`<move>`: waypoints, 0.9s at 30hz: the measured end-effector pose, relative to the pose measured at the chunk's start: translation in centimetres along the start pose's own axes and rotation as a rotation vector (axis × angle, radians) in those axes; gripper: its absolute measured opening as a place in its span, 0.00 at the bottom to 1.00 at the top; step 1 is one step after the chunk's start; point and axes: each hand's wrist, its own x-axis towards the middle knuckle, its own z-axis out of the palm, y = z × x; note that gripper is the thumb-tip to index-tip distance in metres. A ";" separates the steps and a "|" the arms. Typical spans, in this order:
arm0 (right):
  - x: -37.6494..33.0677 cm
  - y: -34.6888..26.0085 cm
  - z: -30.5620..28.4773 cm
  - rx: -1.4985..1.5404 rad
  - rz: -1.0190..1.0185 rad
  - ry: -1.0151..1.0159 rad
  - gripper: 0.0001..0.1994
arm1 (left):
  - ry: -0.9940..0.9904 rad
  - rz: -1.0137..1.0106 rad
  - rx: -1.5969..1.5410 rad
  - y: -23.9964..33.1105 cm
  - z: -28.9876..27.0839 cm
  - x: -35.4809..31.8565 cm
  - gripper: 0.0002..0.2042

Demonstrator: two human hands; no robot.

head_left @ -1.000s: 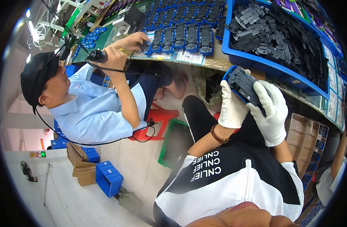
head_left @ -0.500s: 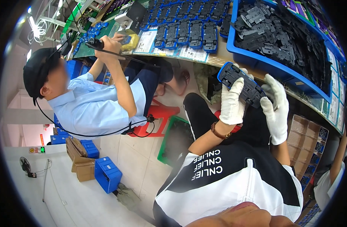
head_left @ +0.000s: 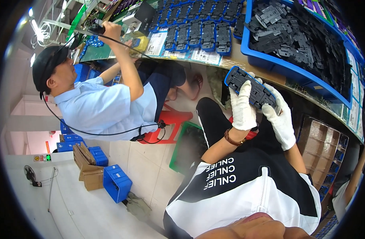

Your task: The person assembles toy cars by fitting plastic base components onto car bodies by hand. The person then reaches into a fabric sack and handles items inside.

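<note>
Now, on my feed, off the surface (head_left: 235, 59) and near the blue bin (head_left: 294, 75), the blue-and-black toy car (head_left: 260, 93) slants lengthwise, upper-left to lower-right: fingers of my left hand (head_left: 243, 111) grip its middle, those of my right hand (head_left: 283, 125) its lower end.

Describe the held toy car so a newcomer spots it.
Find the large blue bin, upper right. Below its left end, the gloved left hand and right hand hold a black toy car with blue edging. Unlike the rowed cars, it's in hand.
</note>
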 end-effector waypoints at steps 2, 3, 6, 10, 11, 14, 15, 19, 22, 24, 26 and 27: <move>0.3 -0.1 0.3 0.044 0.054 -0.003 0.34 | 0.045 0.014 0.028 0.1 0.0 0.3 0.20; 0.5 -0.1 0.4 0.082 0.104 0.003 0.34 | 0.083 0.021 0.052 0.2 0.2 0.4 0.20; 0.8 1.4 0.7 0.112 0.117 0.015 0.33 | 0.096 0.082 0.113 0.2 0.2 0.4 0.20; 1.1 1.7 1.0 0.094 0.131 -0.008 0.28 | 0.058 0.103 0.163 1.0 -0.8 0.3 0.21; 1.2 2.0 0.9 0.047 0.118 0.033 0.27 | 0.041 0.056 0.184 1.1 -0.8 0.4 0.22; 1.2 1.5 1.2 -0.010 0.071 0.038 0.24 | -0.011 0.082 0.418 -0.6 -3.2 0.2 0.27; 1.2 1.2 1.3 -0.079 0.074 0.018 0.24 | -0.023 0.075 0.484 0.1 -3.6 0.3 0.27; 0.2 -0.2 -0.1 -0.309 -0.103 0.003 0.21 | 0.115 0.192 0.245 7.6 -8.7 7.9 0.18; -1.7 0.0 -5.3 -0.423 -0.059 0.187 0.16 | 0.212 0.517 0.558 14.2 -8.8 15.2 0.25; -3.5 -0.1 -8.5 -0.385 -0.025 0.347 0.15 | 0.376 0.669 0.968 17.7 -11.0 21.3 0.26; -3.9 0.0 -10.8 -0.464 -0.093 0.397 0.13 | 0.255 1.223 1.681 26.0 -18.1 25.8 0.20; -4.9 -0.3 -12.4 -0.584 -0.098 0.475 0.11 | 0.134 1.108 1.765 24.4 -15.5 27.3 0.16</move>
